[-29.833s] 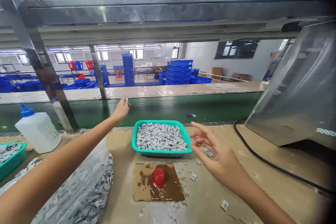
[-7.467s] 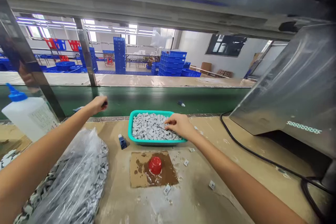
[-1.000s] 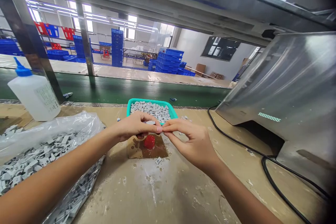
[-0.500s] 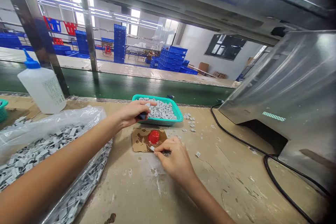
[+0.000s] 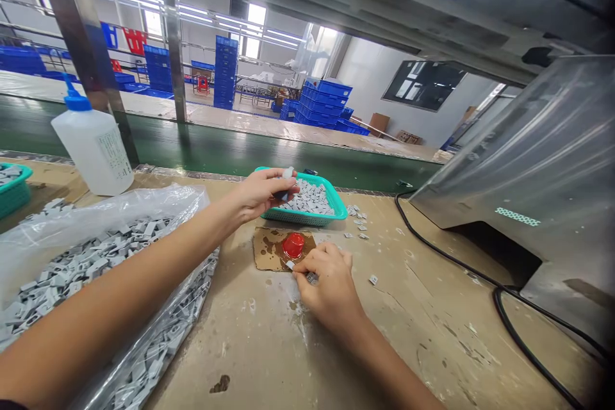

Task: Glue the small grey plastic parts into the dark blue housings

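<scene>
L hand (image 5: pixel 259 193), mid-frame, holds small dk-blue part w/ pale tip (image 5: pixel 281 194) by rectangular teal plastic basket (image 5: pixel 307 219); R hand (image 5: pixel 329 278), lower ctr, pinches small pale-grey piece (image 5: pixel 290 265) nr shiny red round cup (image 5: pixel 293 244) on wet brown cardboard sheet (image 5: pixel 267 255)

"What's the surface like?"
"A flat tan worktop (image 5: pixel 254 339), scuffed, with a dark brown stain (image 5: pixel 220 384) near the front."
"What's on its left?"
"A clear plastic bag (image 5: pixel 158 201) full of grey plastic parts, a translucent white bottle (image 5: pixel 93 150) with a blue nozzle, and a turquoise plastic basket (image 5: pixel 14 195), partly out of view."
"The middle?"
"Another turquoise perforated basket (image 5: pixel 307 220), holding small pale-grey pieces; in front, a wet brown cardboard rectangle (image 5: pixel 264 257). Loose pale-grey pieces (image 5: pixel 373 280) lie scattered rightward."
"Farther right?"
"A curving black cable (image 5: pixel 504 323) beside a silvery sheet-metal housing (image 5: pixel 528 154)."
</scene>
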{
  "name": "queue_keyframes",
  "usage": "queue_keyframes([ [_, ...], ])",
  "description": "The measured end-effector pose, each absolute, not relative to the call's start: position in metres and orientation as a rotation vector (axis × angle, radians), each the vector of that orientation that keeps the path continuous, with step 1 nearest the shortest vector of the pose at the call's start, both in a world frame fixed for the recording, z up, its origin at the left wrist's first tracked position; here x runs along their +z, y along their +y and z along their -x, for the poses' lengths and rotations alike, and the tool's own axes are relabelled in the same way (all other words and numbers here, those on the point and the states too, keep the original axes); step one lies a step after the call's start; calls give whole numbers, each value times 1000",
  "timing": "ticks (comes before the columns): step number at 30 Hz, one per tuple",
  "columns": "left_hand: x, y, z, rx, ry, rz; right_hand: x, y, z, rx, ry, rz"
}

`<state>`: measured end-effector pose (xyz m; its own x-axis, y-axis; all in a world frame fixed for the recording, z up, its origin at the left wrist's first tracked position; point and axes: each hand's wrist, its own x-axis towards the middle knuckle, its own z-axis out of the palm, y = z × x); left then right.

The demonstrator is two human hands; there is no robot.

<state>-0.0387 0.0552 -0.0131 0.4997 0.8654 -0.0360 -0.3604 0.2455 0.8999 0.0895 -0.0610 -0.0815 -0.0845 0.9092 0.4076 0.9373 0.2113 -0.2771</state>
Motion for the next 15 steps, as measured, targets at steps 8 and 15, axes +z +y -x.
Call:
queue_keyframes([
  [8, -11, 46, 39, 858, 653, -1158, -76, -60, -92, 6, -1894, 1728],
  [15, -18, 55, 37, 858, 628, -1059, -68, -62, -103, -3, -1825, 1675],
])
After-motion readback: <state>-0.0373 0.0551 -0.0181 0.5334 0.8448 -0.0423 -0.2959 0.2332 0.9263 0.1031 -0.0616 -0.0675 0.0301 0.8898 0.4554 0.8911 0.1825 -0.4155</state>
